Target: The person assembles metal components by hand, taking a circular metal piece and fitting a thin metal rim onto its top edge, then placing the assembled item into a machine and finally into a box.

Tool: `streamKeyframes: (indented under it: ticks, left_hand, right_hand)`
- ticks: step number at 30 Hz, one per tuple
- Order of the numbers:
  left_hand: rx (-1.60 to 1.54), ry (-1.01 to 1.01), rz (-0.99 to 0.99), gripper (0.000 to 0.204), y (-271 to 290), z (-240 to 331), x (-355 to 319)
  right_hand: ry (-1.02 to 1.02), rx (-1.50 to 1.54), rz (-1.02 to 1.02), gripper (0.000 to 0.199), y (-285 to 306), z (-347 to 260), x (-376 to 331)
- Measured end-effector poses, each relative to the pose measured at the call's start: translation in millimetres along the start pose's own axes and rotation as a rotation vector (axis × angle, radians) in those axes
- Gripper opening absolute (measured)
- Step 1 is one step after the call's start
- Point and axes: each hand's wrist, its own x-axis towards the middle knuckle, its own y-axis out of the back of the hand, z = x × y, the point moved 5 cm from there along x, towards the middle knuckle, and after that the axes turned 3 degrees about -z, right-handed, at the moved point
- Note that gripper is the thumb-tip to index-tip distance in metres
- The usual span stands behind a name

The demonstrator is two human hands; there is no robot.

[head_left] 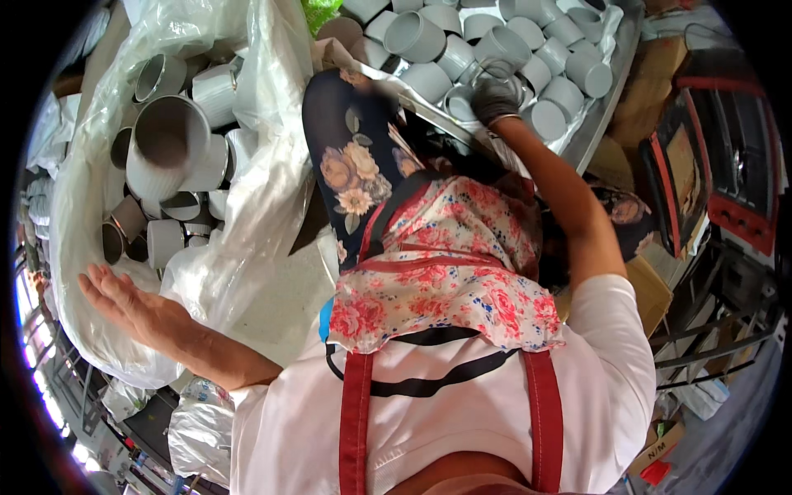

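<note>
My left hand (128,304) is bare, its fingers stretched out and apart, holding nothing. It is beside the near edge of a clear plastic bag (276,107) with many grey, cup-shaped pieces inside. One large ribbed grey cup (169,140) looks closer than the rest and slightly blurred, mouth toward me, with no hand on it. My right hand (495,101), in a dark glove, reaches into a metal tray (609,111) of similar grey cups (415,37). Its fingers are curled at the rim of a grey cup (505,73), which they partly hide.
Between bag and tray are my knees in dark flowered trousers (351,165). Cardboard (656,78) stands right of the tray, beside a black-and-red frame (701,157) and a dark metal rack (718,330). A stuffed plastic bag (200,429) lies at lower left.
</note>
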Motion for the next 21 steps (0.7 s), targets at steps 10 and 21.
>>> streamKeyframes:
  ticks: [10, 21]
  left_hand:
    - [-0.309, 0.023, -0.809, 0.03, -115.3, -13.0, -90.8]
    - [-0.457, -0.218, -1.282, 0.044, -207.9, 26.5, -169.8]
  right_hand:
    - [-0.176, 0.132, -0.355, 0.033, -47.4, -4.1, 26.1]
    - [0.135, 1.218, -0.597, 0.03, 135.5, -31.4, -137.6]
